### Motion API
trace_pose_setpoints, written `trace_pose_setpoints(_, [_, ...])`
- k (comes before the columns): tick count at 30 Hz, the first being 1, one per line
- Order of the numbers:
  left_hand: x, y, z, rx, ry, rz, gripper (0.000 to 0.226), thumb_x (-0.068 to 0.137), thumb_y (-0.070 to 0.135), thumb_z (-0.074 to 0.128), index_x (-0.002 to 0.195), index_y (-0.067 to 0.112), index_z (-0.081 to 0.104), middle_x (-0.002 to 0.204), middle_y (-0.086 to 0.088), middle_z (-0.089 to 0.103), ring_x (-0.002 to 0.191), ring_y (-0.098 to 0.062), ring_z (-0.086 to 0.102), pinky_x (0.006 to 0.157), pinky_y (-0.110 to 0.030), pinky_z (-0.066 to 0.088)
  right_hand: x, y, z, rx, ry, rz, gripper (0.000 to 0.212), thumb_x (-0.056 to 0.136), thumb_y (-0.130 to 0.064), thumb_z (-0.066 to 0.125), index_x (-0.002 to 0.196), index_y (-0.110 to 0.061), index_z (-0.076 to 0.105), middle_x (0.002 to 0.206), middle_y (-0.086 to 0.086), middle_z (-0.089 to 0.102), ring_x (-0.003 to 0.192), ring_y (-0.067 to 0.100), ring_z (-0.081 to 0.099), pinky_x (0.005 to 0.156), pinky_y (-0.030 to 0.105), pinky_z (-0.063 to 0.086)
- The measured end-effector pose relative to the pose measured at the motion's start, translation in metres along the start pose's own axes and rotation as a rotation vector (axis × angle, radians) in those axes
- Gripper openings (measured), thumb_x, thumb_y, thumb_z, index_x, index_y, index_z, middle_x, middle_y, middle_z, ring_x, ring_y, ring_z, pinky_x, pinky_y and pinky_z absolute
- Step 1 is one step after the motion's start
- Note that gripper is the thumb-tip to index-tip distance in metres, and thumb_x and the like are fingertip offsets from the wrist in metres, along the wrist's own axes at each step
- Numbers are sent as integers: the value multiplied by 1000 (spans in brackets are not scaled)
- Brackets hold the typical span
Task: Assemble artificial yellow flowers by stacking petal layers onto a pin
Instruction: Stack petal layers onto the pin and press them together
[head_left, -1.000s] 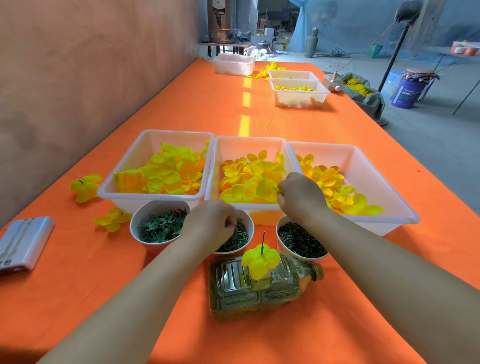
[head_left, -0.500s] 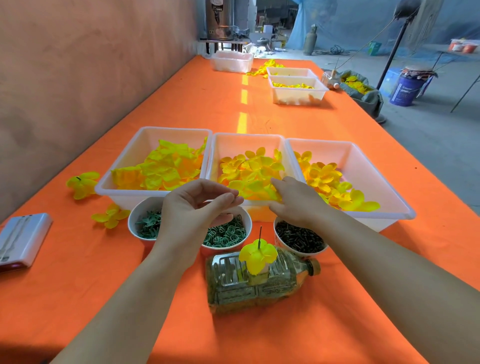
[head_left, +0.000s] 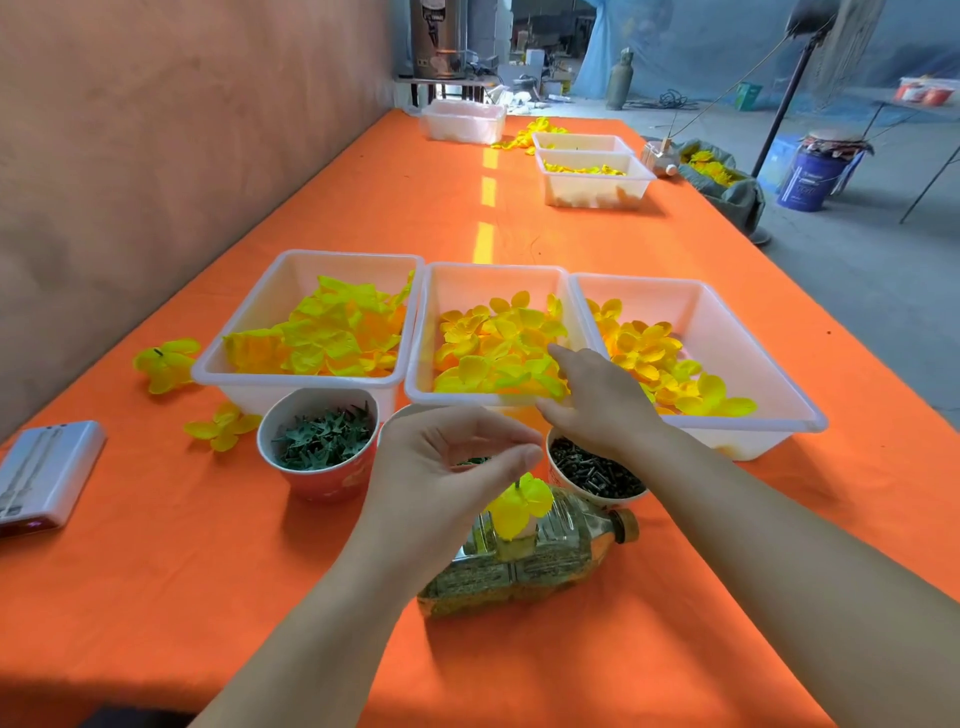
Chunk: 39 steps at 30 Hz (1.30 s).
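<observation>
Head view: petal layers (head_left: 493, 343) in middle tray (head_left: 498, 269) appear light and limp; pinch one edge. Right hand (head_left: 597, 402) lies spread on them; left hand (head_left: 447, 473) curls above pin (head_left: 518, 484), contents indiscernible.

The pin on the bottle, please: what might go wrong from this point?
The left hand hovers close above the pin, so its tip may prick a finger. The bottle lies on its side and might roll when pressed. The right hand reaches into the middle tray over the cup of dark pieces, which a wrist could knock.
</observation>
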<state>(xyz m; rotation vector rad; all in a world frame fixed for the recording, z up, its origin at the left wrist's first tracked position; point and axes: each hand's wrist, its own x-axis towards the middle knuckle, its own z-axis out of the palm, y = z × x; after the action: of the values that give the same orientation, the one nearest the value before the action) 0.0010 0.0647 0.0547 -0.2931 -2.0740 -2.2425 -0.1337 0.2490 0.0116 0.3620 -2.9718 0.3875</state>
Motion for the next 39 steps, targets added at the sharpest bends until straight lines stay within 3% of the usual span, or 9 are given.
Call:
trace_pose_setpoints(2, [1, -1, -2, 15, 55, 77, 10, 73, 22, 86, 77, 30, 80, 80, -2, 77, 84, -23, 75, 73, -36, 60, -1, 0, 1, 6, 9, 0, 73, 94, -46, 57, 155, -21, 27, 131, 8, 53, 118, 29, 54, 89, 40, 48])
trace_pose_setpoints(9, [5, -15, -3, 163, 74, 83, 10, 78, 9, 83, 77, 18, 80, 76, -5, 76, 76, -21, 75, 67, -29, 56, -3, 0, 1, 17, 28, 3, 72, 94, -46, 57, 155, -21, 29, 132, 8, 55, 120, 30, 55, 92, 41, 48])
trace_pose_setpoints(17, [4, -20, -3, 195, 86, -29, 7, 79, 14, 83, 78, 19, 80, 80, 3, 76, 78, -12, 71, 72, -27, 56, -4, -1, 0, 25, 31, 6, 71, 94, -45, 57, 154, -21, 30, 133, 8, 55, 120, 29, 54, 91, 41, 48])
trace_pose_setpoints(21, [-2, -30, -6, 267, 90, -90, 9, 78, 21, 84, 77, 27, 78, 65, 3, 65, 49, -13, 42, 50, -20, 35, -5, -1, 1, 22, 32, 11, 70, 94, -46, 57, 154, -21, 30, 132, 7, 56, 120, 28, 55, 91, 40, 48])
trace_pose_setpoints(24, [-2, -32, -5, 212, 107, -89, 12, 76, 17, 85, 75, 26, 78, 85, 6, 71, 63, -7, 55, 59, -19, 42, -6, -1, 2, 20, 32, 14, 70, 94, -47, 57, 154, -21, 31, 130, 7, 57, 118, 28, 55, 90, 40, 48])
trace_pose_setpoints(27, [-1, -34, -4, 244, 99, -97, 11, 76, 18, 85, 76, 26, 78, 90, 6, 72, 81, -10, 65, 69, -24, 50, -5, -1, 2, 15, 28, 23, 70, 94, -46, 58, 154, -20, 32, 130, 7, 57, 119, 28, 55, 92, 41, 49])
trace_pose_setpoints(32, [1, -39, -9, 269, 86, -93, 11, 76, 19, 85, 78, 27, 78, 92, 7, 72, 76, -5, 61, 67, -19, 46, -8, -4, -7, 58, 18, 19, 78, 85, -30, 66, 154, -15, 31, 143, 11, 45, 132, 30, 44, 101, 39, 42])
trace_pose_setpoints(36, [-2, -44, -6, 234, 100, -115, 12, 77, 13, 85, 77, 23, 78, 93, 0, 73, 91, -17, 69, 81, -32, 56, -28, -8, -23, 146, 151, 12, 71, 83, -21, 69, 148, -11, 44, 142, 9, 48, 133, 28, 43, 105, 38, 39])
trace_pose_setpoints(39, [-3, -48, -6, 232, 102, -126, 13, 77, 13, 84, 77, 25, 78, 90, 2, 74, 81, -13, 68, 79, -29, 55, -54, -17, -30, 265, 451, -18, 42, 81, -11, 73, 123, -10, 69, 118, 10, 62, 115, 29, 57, 95, 40, 47])
